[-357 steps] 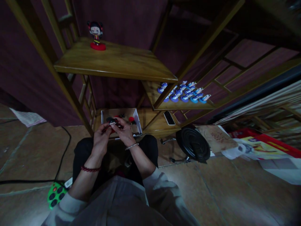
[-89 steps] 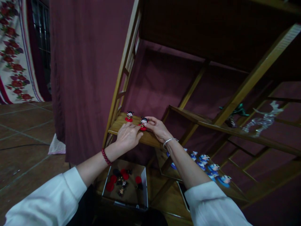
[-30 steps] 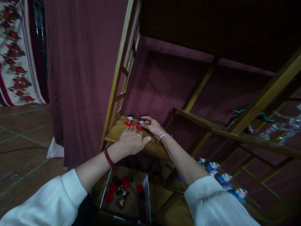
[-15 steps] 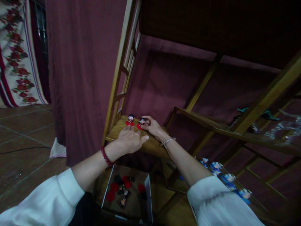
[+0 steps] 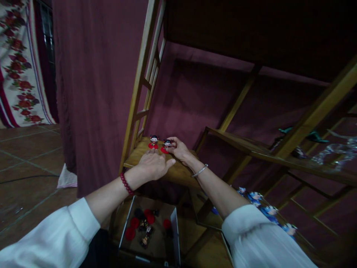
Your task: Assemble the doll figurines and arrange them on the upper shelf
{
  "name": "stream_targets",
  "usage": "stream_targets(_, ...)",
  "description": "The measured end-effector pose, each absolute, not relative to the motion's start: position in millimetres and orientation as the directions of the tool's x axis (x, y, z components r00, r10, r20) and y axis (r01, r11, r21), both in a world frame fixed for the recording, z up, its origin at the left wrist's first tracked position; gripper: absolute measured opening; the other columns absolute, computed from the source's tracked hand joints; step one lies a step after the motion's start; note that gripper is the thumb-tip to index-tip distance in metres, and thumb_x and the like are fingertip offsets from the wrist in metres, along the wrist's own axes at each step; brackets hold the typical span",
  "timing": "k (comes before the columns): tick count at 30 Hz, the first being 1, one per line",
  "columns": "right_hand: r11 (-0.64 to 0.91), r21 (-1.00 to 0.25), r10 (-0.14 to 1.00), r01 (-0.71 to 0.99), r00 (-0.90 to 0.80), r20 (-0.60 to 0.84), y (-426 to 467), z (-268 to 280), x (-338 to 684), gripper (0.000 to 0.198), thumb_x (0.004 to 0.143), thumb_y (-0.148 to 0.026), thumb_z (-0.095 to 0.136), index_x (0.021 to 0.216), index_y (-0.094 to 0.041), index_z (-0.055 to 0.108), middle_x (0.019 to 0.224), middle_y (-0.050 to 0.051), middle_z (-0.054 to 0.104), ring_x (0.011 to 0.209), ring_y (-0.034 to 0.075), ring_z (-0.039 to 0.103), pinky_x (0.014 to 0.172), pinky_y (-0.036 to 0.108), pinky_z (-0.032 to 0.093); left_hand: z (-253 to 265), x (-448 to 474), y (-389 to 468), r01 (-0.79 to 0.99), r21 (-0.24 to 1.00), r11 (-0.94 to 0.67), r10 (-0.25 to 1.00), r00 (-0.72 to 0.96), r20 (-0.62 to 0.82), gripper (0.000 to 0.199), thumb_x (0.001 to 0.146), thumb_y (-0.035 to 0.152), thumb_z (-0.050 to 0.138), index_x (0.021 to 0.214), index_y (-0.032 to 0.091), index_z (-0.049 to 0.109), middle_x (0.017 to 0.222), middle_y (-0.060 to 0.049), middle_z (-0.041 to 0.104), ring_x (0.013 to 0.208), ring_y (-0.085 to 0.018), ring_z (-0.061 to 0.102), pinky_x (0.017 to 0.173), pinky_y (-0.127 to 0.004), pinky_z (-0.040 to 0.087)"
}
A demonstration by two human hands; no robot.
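Two small black-haired figurines on round red bases stand side by side on a wooden shelf (image 5: 178, 172). My right hand (image 5: 180, 149) has its fingers closed round the right figurine (image 5: 167, 143), whose base rests on the shelf. Just in front of the left figurine (image 5: 153, 140), my left hand (image 5: 153, 165) lies palm down with fingers stretched and thumb apart. Its fingertips reach the front of that figurine's red base; whether they touch it I cannot tell.
Below the shelf is an open box (image 5: 156, 247) holding several dark figurines and red discs. Blue-and-white figurines (image 5: 270, 212) stand lower right. Clear glass-like ornaments (image 5: 338, 152) sit on the right-hand shelf. A wooden lattice side (image 5: 147, 83) rises at the left, beside a purple curtain (image 5: 92, 93).
The view has shifted very slightly. Both hands and both figurines hold nearly the same places, with my right hand still on the right figurine.
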State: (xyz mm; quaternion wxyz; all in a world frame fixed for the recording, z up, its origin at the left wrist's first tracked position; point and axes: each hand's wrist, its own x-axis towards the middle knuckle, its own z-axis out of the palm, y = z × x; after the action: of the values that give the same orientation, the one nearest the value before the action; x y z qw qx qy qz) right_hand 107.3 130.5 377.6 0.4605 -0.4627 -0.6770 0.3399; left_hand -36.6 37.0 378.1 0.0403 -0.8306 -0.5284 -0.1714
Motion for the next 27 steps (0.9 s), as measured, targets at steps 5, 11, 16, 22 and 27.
stream_targets(5, 0.333, -0.891, 0.942, 0.310, -0.140, 0.304, 131.7, 379.2, 106.7, 0.040, 0.055, -0.008, 0.062, 0.092, -0.021, 0.052, 0.063, -0.010, 0.058, 0.059, 0.008, 0.054, 0.063, 0.022, 0.044, 375.4, -36.7, 40.5, 0.882, 0.111, -0.457, 0.847, 0.395, 0.355, 0.074, 0.088, 0.055, 0.007, 0.110, 0.008, 0.060, 0.117, -0.022, 0.058, 0.116, -0.031, 0.049, 0.097, -0.041, 0.035)
stream_targets(11, 0.336, -0.879, 0.942, 0.337, -0.140, 0.306, 133.1, 379.8, 105.8, 0.041, 0.056, -0.008, 0.061, 0.093, -0.020, 0.052, 0.062, -0.009, 0.057, 0.059, 0.008, 0.053, 0.062, 0.022, 0.042, 372.8, -36.8, 41.9, 0.879, 0.057, -0.473, 0.813, 0.410, 0.413, 0.071, 0.089, 0.053, 0.009, 0.105, 0.008, 0.062, 0.107, -0.020, 0.063, 0.108, -0.029, 0.055, 0.094, -0.039, 0.037)
stream_targets(16, 0.355, -0.871, 0.934, 0.339, -0.148, 0.324, 136.4, 378.1, 104.9, 0.040, 0.055, -0.010, 0.062, 0.093, -0.021, 0.052, 0.061, -0.010, 0.057, 0.059, 0.009, 0.053, 0.062, 0.022, 0.042, 373.2, -37.1, 38.4, 0.888, 0.070, -0.455, 0.812, 0.381, 0.442, 0.065, 0.089, 0.053, 0.016, 0.102, 0.010, 0.063, 0.102, -0.018, 0.064, 0.101, -0.028, 0.058, 0.089, -0.038, 0.040)
stream_targets(22, 0.363, -0.873, 0.932, 0.325, -0.147, 0.333, 139.5, 375.5, 105.7, 0.040, 0.055, -0.012, 0.062, 0.092, -0.021, 0.051, 0.062, -0.010, 0.057, 0.059, 0.008, 0.053, 0.063, 0.023, 0.044, 370.3, -37.2, 40.4, 0.882, 0.108, -0.459, 0.827, 0.380, 0.414, 0.062, 0.088, 0.054, 0.018, 0.111, 0.013, 0.058, 0.117, -0.016, 0.059, 0.113, -0.029, 0.050, 0.095, -0.041, 0.036)
stream_targets(27, 0.380, -0.871, 0.924, 0.312, -0.180, 0.339, 142.0, 373.6, 109.6, 0.041, 0.056, -0.012, 0.063, 0.094, -0.022, 0.052, 0.063, -0.009, 0.057, 0.061, 0.009, 0.054, 0.063, 0.023, 0.044, 371.3, -36.3, 42.8, 0.864, 0.108, -0.493, 0.822, 0.421, 0.383, 0.064, 0.089, 0.053, 0.015, 0.114, 0.012, 0.057, 0.121, -0.018, 0.056, 0.116, -0.031, 0.047, 0.095, -0.045, 0.034)
